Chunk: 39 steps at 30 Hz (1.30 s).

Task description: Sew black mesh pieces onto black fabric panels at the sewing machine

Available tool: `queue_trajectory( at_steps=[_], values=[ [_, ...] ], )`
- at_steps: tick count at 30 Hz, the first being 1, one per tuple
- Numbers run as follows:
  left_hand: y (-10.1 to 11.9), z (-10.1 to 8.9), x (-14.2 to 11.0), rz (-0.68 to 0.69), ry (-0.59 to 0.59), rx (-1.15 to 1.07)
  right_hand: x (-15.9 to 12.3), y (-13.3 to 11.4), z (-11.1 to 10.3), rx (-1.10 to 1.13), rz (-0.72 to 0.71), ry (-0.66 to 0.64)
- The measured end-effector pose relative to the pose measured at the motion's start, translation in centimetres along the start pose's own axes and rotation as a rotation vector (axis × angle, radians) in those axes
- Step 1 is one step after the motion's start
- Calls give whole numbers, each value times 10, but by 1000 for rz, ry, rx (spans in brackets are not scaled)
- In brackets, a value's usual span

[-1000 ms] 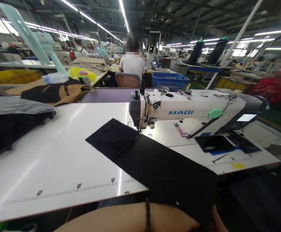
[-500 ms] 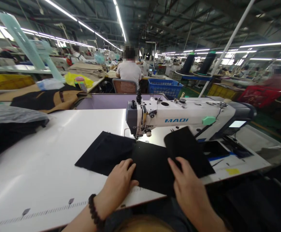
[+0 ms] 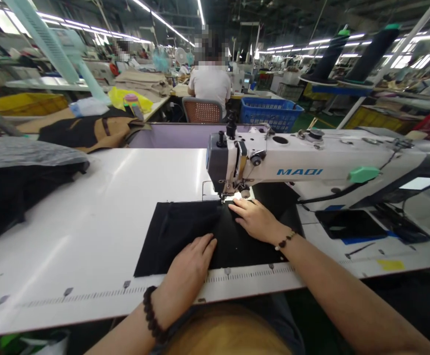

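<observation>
A piece of black fabric [image 3: 259,246] lies flat on the white sewing table [image 3: 100,212], its upper edge under the needle area of the sewing machine [image 3: 299,162]. On its left part sits a smaller dark navy piece [image 3: 188,222]. My left hand [image 3: 192,259] rests on the cloth near the table's front edge, fingers stretched out and flat. My right hand [image 3: 253,217] lies palm down just right of the presser foot, its fingers extended on the black fabric. Part of the fabric passes beneath the machine arm.
A black phone-like device [image 3: 351,223] lies right of the fabric. Dark cloth [image 3: 26,192] is heaped at the left. Behind the table are a blue basket [image 3: 270,114] and a seated person [image 3: 211,81]. Two thread cones [image 3: 331,56] stand at the back right.
Both hands came into view over the fabric. The fabric turned from a slant to lie square along the table, its right part now under the machine arm. My right hand moved up beside the needle.
</observation>
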<state>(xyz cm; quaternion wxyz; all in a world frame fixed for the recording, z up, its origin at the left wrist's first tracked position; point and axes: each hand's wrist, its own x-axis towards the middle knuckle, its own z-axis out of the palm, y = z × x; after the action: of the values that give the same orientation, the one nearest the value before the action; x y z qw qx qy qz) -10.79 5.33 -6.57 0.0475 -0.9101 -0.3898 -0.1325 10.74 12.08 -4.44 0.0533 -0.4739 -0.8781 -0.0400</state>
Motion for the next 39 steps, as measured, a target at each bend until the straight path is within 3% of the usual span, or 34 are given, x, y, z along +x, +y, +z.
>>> queue_trajectory(
  at_steps=[9,15,19,33,39],
  values=[
    [3,-20,21,84,319,-138,-5,-20,16,0,124,58],
    [20,0,25,138,156,-225,-7,-17,17,14,114,50],
    [19,1,14,164,59,-277,-9,-15,17,15,100,37],
    [7,-7,6,155,67,-518,-11,-15,13,14,84,-14],
    [3,-5,6,244,37,-450,-12,-14,13,4,83,-6]
  ],
)
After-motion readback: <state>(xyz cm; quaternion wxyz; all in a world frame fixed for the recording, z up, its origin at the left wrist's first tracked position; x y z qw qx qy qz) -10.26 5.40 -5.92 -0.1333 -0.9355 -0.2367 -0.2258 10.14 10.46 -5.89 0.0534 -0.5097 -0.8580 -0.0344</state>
